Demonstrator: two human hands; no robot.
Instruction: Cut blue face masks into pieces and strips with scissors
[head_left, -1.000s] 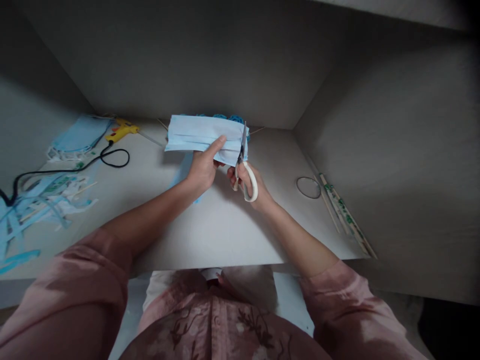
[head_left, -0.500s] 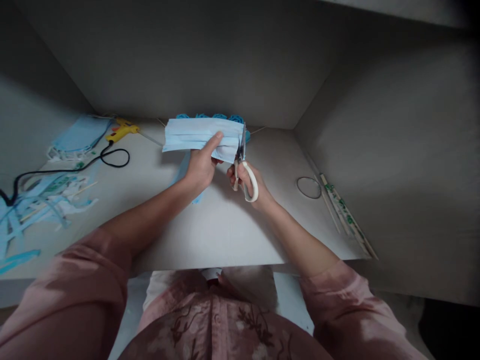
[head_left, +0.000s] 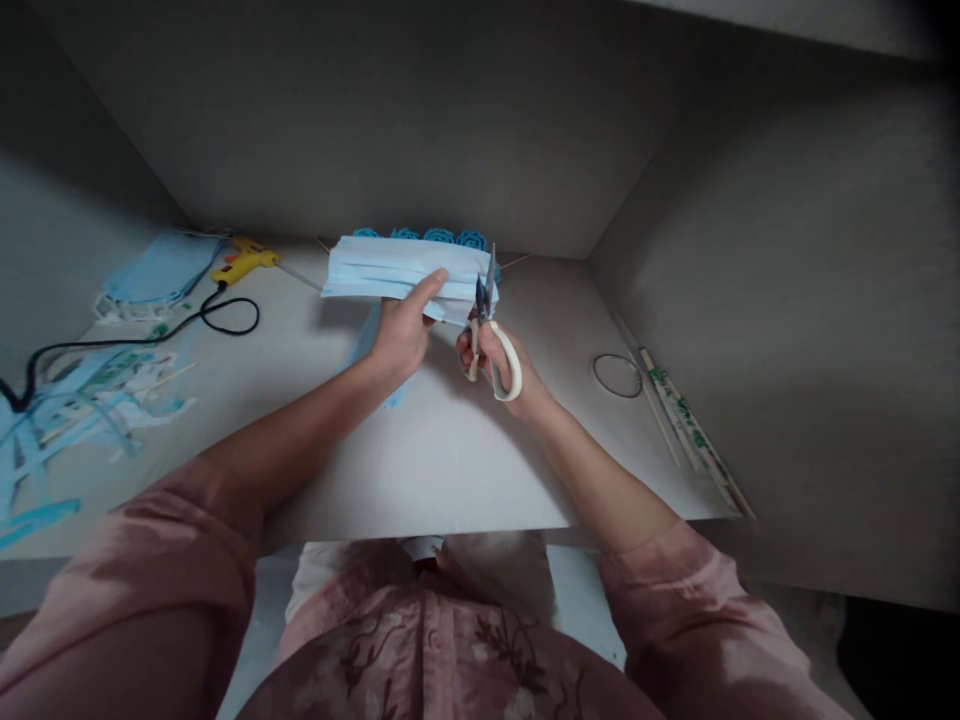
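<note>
My left hand (head_left: 406, 335) grips a pale blue pleated face mask (head_left: 375, 268) by its lower edge, thumb on top and fingers underneath. The mask is held up above the table, stretched out sideways. In my right hand (head_left: 517, 372) are scissors (head_left: 508, 362) with cream handles, fingers through the loops. Their blades point away from me and stand parted at the mask's right end. Behind the mask, several darker blue rosettes (head_left: 472, 240) show, partly covered by it. A light blue strip (head_left: 396, 397) lies beneath my left forearm.
At the left are a yellow glue gun (head_left: 246, 260) with a black cord (head_left: 135, 341), a stack of blue masks (head_left: 161, 268) and a heap of blue and white scraps (head_left: 112, 400). On the right lie a ring (head_left: 616, 375) and thin sticks (head_left: 697, 432) with green bits. Grey walls enclose the table.
The scissor blades have parted wider and shifted slightly right along with my right hand. The mask has tilted a little in my left hand, which stays nearly in place.
</note>
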